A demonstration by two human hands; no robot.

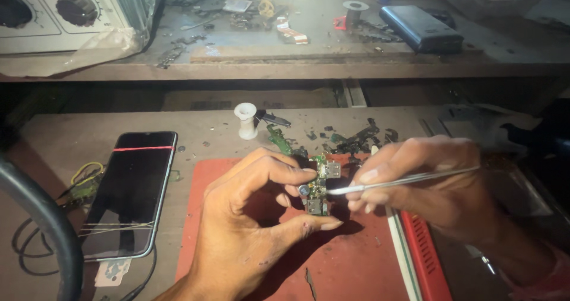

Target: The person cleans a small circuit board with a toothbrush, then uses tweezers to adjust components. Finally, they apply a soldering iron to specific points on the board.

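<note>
My left hand [255, 218] pinches a small green circuit board [320, 185] between thumb and fingers, above a red mat [356, 265]. The board carries metal connector ports. My right hand [433, 185] grips metal tweezers [404, 180], whose tips touch the board's middle from the right.
A dark smartphone [130, 194] lies left of the mat, with wires [83, 179] beside it. A white spool [246, 120] and several scrap board pieces [356, 139] sit behind. A shelf above holds a dark case [421, 29], a solder reel [355, 9] and a dial-faced unit [59, 7].
</note>
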